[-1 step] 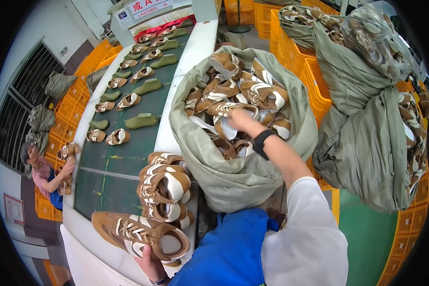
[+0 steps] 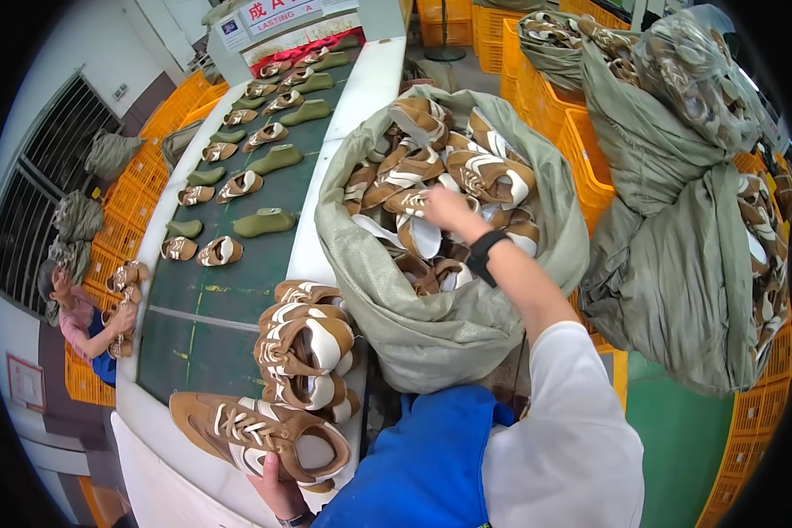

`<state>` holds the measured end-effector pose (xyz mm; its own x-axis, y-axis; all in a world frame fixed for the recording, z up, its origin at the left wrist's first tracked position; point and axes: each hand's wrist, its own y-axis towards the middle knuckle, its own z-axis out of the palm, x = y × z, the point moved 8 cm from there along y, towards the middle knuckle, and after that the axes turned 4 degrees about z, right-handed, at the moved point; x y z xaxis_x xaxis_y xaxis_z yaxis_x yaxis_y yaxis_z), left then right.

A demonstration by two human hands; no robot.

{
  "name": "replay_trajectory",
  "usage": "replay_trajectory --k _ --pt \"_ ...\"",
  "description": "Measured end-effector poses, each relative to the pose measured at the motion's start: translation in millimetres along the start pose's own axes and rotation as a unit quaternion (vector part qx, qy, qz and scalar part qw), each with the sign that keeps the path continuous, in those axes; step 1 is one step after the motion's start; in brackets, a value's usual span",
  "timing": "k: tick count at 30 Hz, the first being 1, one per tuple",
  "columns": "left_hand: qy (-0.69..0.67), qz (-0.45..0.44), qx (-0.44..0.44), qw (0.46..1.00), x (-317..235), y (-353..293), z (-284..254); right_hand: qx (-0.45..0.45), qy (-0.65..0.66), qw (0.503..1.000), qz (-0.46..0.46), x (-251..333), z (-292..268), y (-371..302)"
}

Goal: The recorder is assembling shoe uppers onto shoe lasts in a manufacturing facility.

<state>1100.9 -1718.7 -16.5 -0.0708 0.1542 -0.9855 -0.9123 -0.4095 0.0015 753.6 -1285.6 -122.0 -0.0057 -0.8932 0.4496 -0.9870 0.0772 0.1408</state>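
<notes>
My left hand point(image 2: 280, 491) is closed on the side of a brown and white laced shoe upper point(image 2: 238, 427), held over the bench edge with its toe to the left. Part of another brown piece shows beneath its heel. My right hand point(image 2: 451, 213) reaches into a large grey-green woven sack point(image 2: 431, 339) full of similar shoe uppers point(image 2: 488, 176). Its fingers are curled on a brown laced upper point(image 2: 407, 203) there; the fingertips are partly hidden. A stack of brown and white uppers point(image 2: 304, 348) lies on the white ledge, between my left hand and the sack.
A green conveyor belt point(image 2: 211, 308) carries rows of uppers and green shoe lasts point(image 2: 264, 223). Across it, a co-worker point(image 2: 88, 326) holds shoe uppers. Orange crates point(image 2: 581, 158) and more filled sacks point(image 2: 669, 282) stand at the right.
My right hand has shifted very slightly farther into the sack. My left hand and its shoe upper have not visibly moved.
</notes>
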Motion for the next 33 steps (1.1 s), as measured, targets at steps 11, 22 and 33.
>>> replay_trajectory --k 11,22,33 --pt "-0.002 0.012 -0.121 0.993 3 -15 -18 -0.023 -0.030 0.989 0.140 -2 -72 121" --pt "0.003 0.012 -0.120 0.993 -2 -14 -12 -0.247 0.196 0.949 0.010 -7 -157 98" --pt "-0.010 0.028 -0.051 0.998 5 11 1 0.281 0.220 0.922 -0.148 39 -98 -12"
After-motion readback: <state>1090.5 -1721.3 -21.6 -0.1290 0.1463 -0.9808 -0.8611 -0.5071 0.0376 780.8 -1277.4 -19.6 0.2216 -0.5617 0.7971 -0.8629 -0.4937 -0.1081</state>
